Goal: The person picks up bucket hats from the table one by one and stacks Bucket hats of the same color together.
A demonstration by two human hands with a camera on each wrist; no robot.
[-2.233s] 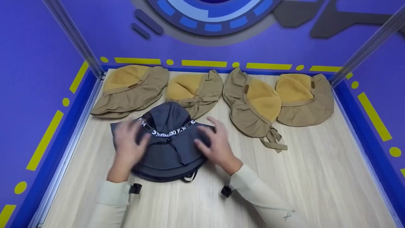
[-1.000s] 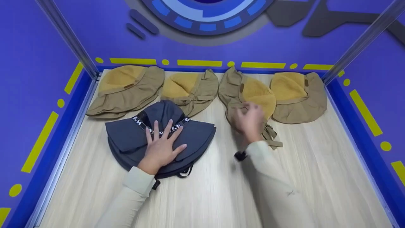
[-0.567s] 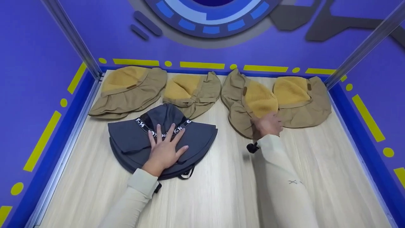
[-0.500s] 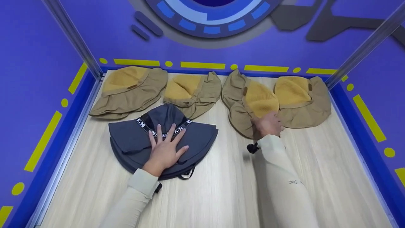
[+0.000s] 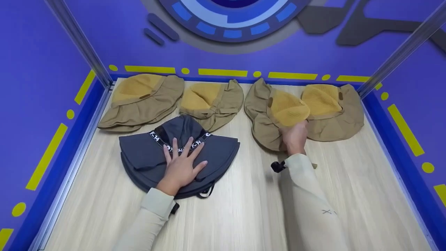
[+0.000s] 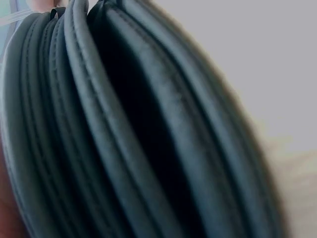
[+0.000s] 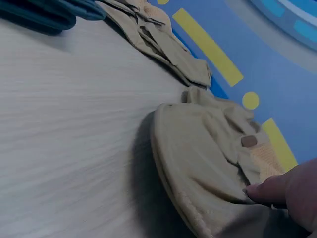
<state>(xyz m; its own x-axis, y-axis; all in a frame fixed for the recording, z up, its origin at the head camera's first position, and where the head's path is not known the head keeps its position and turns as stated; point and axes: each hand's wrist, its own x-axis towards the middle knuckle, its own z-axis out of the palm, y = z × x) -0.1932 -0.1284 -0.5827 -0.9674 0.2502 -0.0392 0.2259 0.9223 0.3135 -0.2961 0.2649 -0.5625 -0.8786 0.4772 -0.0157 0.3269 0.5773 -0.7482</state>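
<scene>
My left hand [image 5: 180,169] lies with spread fingers on a dark grey hat [image 5: 143,150] that has a lettered band. Several stitched grey brim layers [image 6: 99,109] fill the left wrist view. Farther right, my right hand [image 5: 295,136] grips the near edge of a sun hat [image 5: 284,106] with a yellow knitted crown and tan brim. In the right wrist view the thumb [image 7: 270,191] presses on that hat's tan cloth [image 7: 193,148], near its small brown tag. The fingers beneath are hidden.
Along the back wall lie more yellow-and-tan hats: one at far left [image 5: 141,101], one behind the grey hat [image 5: 205,97], one at far right [image 5: 334,115]. Blue-purple panels [image 5: 223,57] enclose the pale wooden tabletop [image 5: 230,216] on three sides.
Both hands were at the grey hat; the left then settled flat on it. My right hand moved right to the tan hat, tightened at its near edge, and the crown shifted slightly.
</scene>
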